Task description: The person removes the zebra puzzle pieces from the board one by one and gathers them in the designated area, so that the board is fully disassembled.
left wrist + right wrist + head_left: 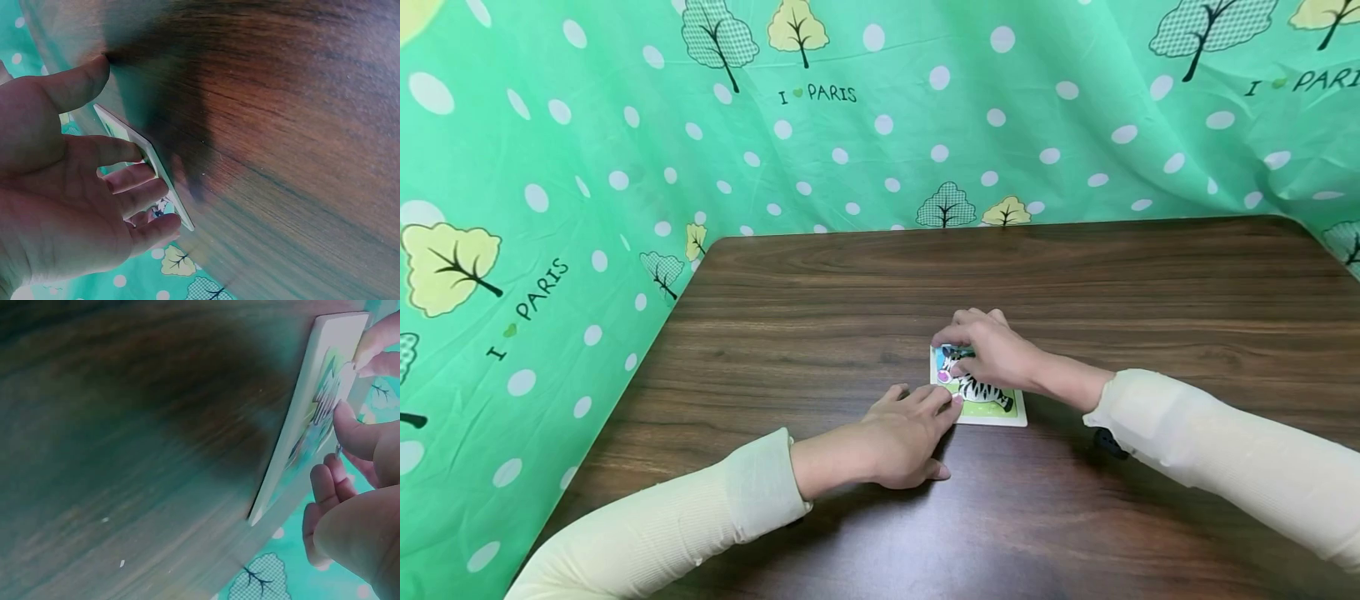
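A small, light-rimmed board (988, 410) with a zebra picture lies flat on the table. My left hand (906, 437) reaches its near left corner, fingers extended and fingertips on the border, thumb apart on the wood. From above, my right hand (996, 350) grips the board's upper left part, with bent fingers at the far edge and the thumb over the zebra. The right wrist view shows the thumb (356, 434) at the picture on the board (275, 469); whether a separate piece is between the fingertips, I cannot tell. In the left wrist view, the board (172, 187) is partly behind my left fingers.
The dark wood-grain table (805, 308) extends around the board on every side. A green curtain (850, 183) with white dots and printed trees hangs behind the table and along its left side. Light sleeves cover both forearms.
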Available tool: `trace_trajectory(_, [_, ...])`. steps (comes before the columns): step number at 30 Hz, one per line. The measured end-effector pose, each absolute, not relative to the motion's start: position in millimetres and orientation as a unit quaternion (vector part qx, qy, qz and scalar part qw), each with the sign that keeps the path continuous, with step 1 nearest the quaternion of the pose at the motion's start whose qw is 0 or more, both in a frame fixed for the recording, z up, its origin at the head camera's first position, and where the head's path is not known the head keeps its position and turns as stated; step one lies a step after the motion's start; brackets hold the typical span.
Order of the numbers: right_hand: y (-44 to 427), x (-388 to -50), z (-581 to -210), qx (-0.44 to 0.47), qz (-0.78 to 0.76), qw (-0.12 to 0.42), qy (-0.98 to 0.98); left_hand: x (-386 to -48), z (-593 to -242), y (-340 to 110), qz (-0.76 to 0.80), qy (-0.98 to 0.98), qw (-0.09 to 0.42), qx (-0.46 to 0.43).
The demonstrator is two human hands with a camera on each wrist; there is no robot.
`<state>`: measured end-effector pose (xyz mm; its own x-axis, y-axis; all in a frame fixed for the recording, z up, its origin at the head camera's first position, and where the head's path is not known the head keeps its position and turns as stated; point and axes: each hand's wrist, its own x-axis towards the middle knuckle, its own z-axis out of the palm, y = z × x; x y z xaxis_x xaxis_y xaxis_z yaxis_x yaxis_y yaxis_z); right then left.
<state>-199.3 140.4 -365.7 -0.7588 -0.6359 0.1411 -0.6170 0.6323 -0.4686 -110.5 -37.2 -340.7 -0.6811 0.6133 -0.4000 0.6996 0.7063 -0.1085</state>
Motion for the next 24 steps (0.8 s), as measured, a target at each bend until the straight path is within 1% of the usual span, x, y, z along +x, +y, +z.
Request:
trace_trajectory(7, [144.3,-198.1,-364.7,-0.355,-0.227,0.002,0.907,-110.2,-340.8,-37.1,-0.128,0.908,0.169,0.362])
trace_trajectory(15, [155.0,-199.2,-363.4,-0.342,-0.251,-0.007,0.905,-110.0,-340.8,-36.4,-0.129,0.907,0.171,0.362])
trace_trajectory(24, [176.1,-200.2,-357.5,-0.308,-0.265,0.007,0.914,-110.1,-339.7,-36.5,-0.128,0.906,0.176,0.364])
